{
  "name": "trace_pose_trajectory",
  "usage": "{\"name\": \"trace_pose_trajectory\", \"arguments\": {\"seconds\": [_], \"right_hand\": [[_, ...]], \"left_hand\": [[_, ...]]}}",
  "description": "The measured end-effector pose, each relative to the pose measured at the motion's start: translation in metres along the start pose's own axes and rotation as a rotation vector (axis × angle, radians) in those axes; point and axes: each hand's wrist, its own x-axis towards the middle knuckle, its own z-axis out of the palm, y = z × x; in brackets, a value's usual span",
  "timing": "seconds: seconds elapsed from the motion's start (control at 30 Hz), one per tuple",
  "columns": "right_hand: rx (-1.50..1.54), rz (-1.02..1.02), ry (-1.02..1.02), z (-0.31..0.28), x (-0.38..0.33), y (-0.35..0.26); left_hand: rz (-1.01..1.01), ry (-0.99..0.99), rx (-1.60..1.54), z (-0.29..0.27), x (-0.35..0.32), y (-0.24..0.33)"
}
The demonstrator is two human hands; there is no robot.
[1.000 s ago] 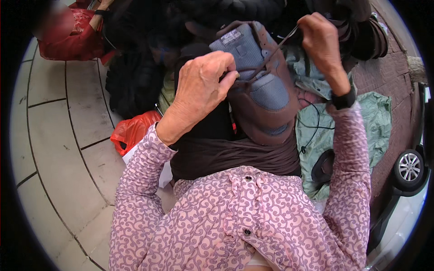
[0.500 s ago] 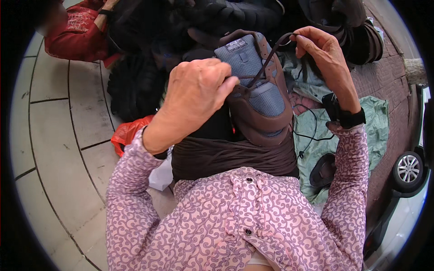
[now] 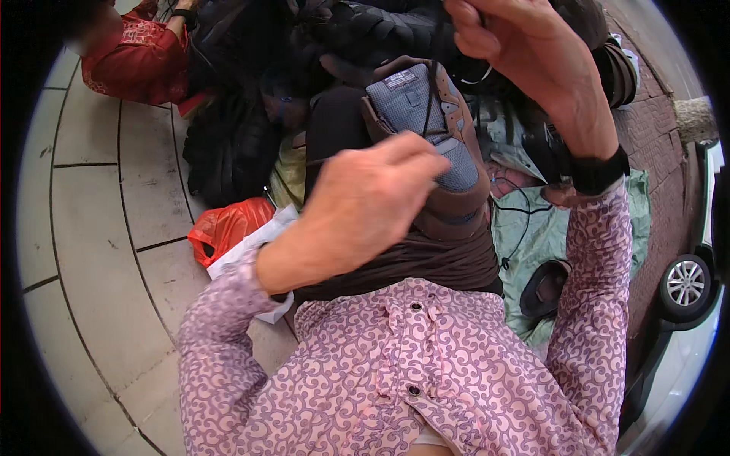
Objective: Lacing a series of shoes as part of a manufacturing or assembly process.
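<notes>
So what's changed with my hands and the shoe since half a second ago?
Your right hand has risen to the picture's upper edge, and the lace now runs more steeply upward. Your left hand has moved down and rightward, over the shoe's side; blur hides whether it let go of the lace. The shoe stays on your lap, toe toward you.

Outdoor pavement (image 3: 91,220) beside a car (image 3: 675,361)

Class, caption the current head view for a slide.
A dark shoelace runs from a brown shoe with blue-grey mesh up toward the right hand, the blurred left hand in front.
</notes>
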Motion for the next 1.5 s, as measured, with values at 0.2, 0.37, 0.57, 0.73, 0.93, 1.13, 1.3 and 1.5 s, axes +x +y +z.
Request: {"name": "trace_pose_trajectory", "arguments": {"seconds": [0.2,0.37,0.57,0.73,0.93,1.13,1.3,1.5], "right_hand": [[0.026,-0.078,-0.039,0.010,0.025,-0.013],[-0.061,-0.152,0.234,-0.031,-0.007,-0.034],[-1.143,-0.046,0.199,-0.104,-0.062,-0.022],[-1.741,-0.062,0.270,-0.157,-0.105,0.019],[-1.277,0.250,0.807,-0.214,-0.153,0.054],[0.001,0.309,1.120,-0.254,-0.194,0.060],[0.469,-0.017,1.155,-0.314,-0.221,0.046],[0.196,-0.095,1.266,-0.363,-0.262,0.014]], "left_hand": [[-0.119,-0.020,0.270,0.044,0.031,-0.034],[-0.052,-0.003,0.280,0.046,0.036,-0.046],[-0.383,-0.061,-0.178,0.044,0.050,-0.039],[-0.170,-0.003,-0.185,0.026,0.052,-0.011],[-0.356,-0.327,-0.147,-0.057,-0.012,0.044],[-0.848,-0.328,-0.456,-0.139,-0.050,0.053],[-0.630,0.060,-0.608,-0.181,-0.117,0.067],[-0.402,0.660,-0.552,-0.228,-0.218,0.028]]}}
